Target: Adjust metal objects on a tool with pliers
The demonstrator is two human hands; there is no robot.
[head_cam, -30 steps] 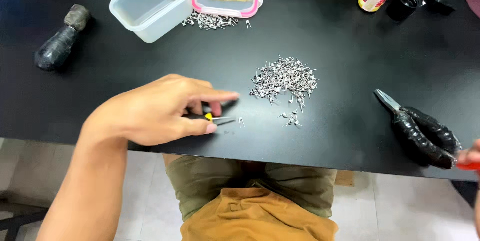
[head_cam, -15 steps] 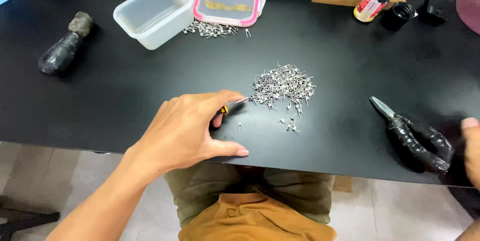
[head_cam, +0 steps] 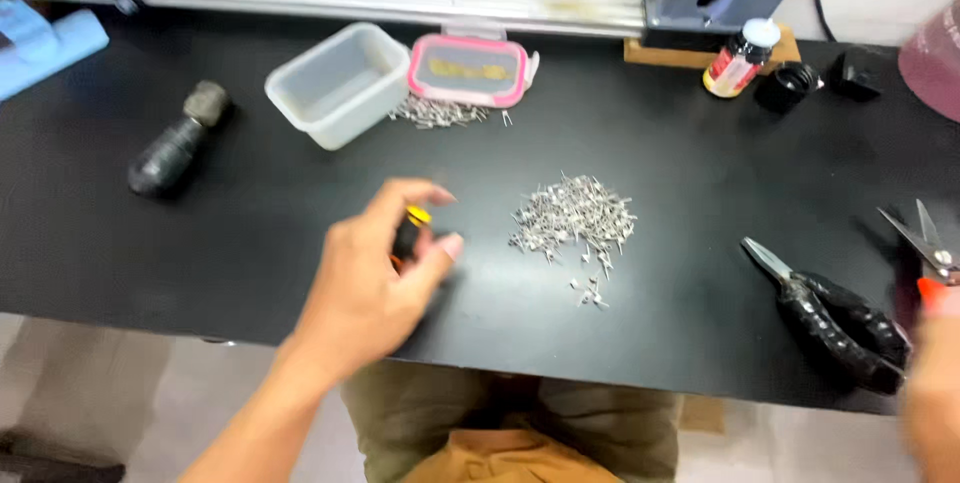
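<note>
Head view: black-yellow tool (head_cam: pixel 409 231) inside left grip (head_cam: pixel 375 278).

Shiny metal pins (head_cam: pixel 573 218) lie on the matt black tabletop (head_cam: pixel 250 233) beside a translucent plastic tub (head_cam: pixel 337 83)

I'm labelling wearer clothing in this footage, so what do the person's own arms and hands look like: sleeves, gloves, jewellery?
The left hand and its forearm are bare: no glove, ring, watch or sleeve shows. The right hand is cut off at the frame's edge and blurred; the part visible looks bare too, though its wrist is out of view.
</note>
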